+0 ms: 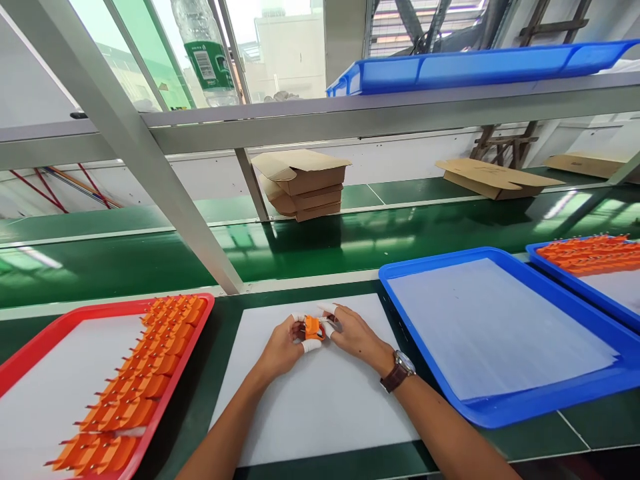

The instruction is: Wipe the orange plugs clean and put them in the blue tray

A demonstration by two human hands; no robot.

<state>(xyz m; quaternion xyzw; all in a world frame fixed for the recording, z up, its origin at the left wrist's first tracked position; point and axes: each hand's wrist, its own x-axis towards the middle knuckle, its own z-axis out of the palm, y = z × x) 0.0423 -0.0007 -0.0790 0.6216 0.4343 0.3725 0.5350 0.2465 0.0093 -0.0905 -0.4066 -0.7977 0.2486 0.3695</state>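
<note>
Over a white sheet (320, 400), a small orange plastic part (313, 327) is held between both hands. My left hand (283, 347) grips it from the left, fingers closed around its side. My right hand (355, 333) pinches at the part's right side, its fingertips close together; whether they hold a tiny separate piece cannot be made out. White finger covers wrap several fingertips. A watch with a brown strap (397, 373) is on the right wrist. To the left, a red tray (65, 317) holds rows of similar orange parts (145, 373) with thin pins sticking out.
A blue tray (480, 417) lined with white paper lies right of the sheet. Beyond it, another blue tray (600, 297) holds orange parts. Behind run a green conveyor belt (310, 250), stacked cardboard boxes (313, 187) and a metal frame (175, 200). A bottle (207, 60) stands on the shelf.
</note>
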